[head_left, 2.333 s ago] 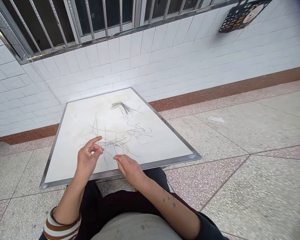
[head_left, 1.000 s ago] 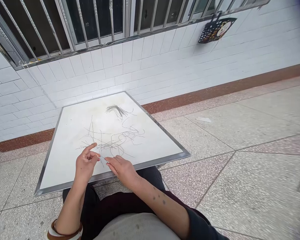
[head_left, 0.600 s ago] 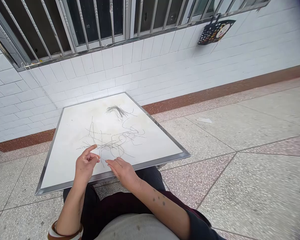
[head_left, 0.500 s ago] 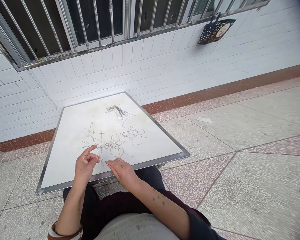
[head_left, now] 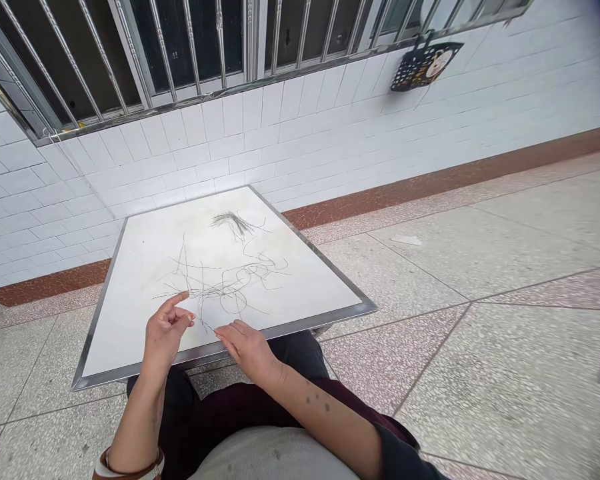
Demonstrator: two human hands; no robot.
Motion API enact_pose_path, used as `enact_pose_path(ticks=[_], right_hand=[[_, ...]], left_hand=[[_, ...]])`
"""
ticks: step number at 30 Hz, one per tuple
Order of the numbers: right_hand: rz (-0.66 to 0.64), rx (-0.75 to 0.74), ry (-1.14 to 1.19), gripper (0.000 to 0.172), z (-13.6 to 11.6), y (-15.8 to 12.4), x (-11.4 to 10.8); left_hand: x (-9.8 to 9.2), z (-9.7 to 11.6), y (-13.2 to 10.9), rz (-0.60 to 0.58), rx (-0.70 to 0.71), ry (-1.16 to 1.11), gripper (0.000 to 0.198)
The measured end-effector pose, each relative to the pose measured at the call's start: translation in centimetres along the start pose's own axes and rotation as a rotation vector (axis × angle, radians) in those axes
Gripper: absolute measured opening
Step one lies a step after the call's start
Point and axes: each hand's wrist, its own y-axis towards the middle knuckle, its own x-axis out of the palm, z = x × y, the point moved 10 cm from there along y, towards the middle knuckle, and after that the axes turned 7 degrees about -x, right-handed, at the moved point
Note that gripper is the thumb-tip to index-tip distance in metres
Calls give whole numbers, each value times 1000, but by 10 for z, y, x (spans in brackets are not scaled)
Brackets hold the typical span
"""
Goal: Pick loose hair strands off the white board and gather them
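Note:
Thin dark wire-like strands (head_left: 235, 287) lie in a loose tangle on the white table (head_left: 310, 297). Farther back on the tabletop is a denser bundle of similar strands (head_left: 233, 223). Over the table's near part, my left hand (head_left: 166, 328) pinches with its thumb and a bent finger, the index finger stretched out toward the tangle. To its right, my right hand (head_left: 245, 343) holds its fingertips together near the table's front edge. A fine strand (head_left: 205, 325) runs between the two hands to the right fingertips. Whatever the left pinch holds is too fine to see clearly.
A white tiled wall (head_left: 220, 143) with barred windows (head_left: 195, 47) rises behind the table. A dark patterned bag (head_left: 423, 67) hangs from the bars. Speckled floor tiles (head_left: 505, 347) surround the table, with a white scrap (head_left: 407, 240) on them. My knees are under its front edge.
My left hand has shifted slightly left and my right fingertips slightly right, widening the gap between them. The tangle and the bundle lie as before; the view has moved a little.

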Motion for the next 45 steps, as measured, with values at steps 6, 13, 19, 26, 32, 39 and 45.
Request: enact_pose_path(ticks=[6,13,19,26,32,39,45], right_hand=[[-51,63,125,11,6,-6,7],[-85,43,125,13,2,-9,7],[-77,-9,97,16,-3,-11,4],[-68,-38,52,17,-2,-14,3],[-97,107,105,18,21,-19,5],[-145,530,429,22,67,-25,10],[-69,678,499,29,111,-15,4]], left_hand=[[-10,4,-2,21,12,-18,50],[-20,6,-3,43,19,-26,51],[-23,4,-4,46,32,-40,51],[-27,-3,2,79,31,-46,50],[-18,-6,10,47,36,32,59],[-5,11,36,-27,144,52,58],[-39,-42,63,110,70,118,53]])
